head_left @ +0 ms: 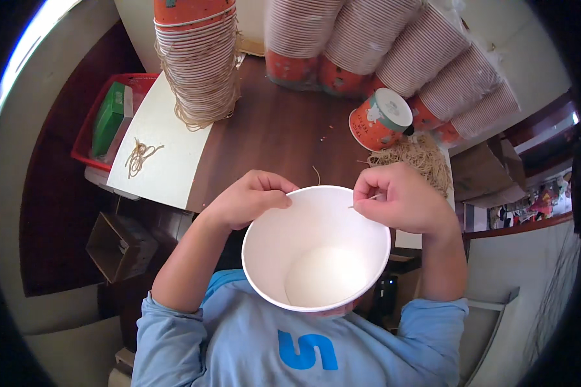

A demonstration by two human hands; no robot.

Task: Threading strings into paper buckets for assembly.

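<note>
A large paper bucket (326,274), white inside, is tilted in front of my chest with its mouth facing me. At the far left of its rim, my left hand (255,197) is closed, gripping the edge between thumb and fingers. My right hand (400,198) is at the far right of the rim, its fingers pinched on a thin tan cord (353,207). Beyond the rim a loose bit of cord (316,174) curls upward. Most of the bucket's outer wall is hidden from view.
On the brown and white table stand a tall stack of nested buckets (197,71) hung with cords, an orange lidded bucket (376,126) and a cord pile (423,158). Plastic-wrapped bucket stacks (368,35) line the back. At left are a small cord bundle (141,155), a red bin (84,138) and a cardboard box (119,248).
</note>
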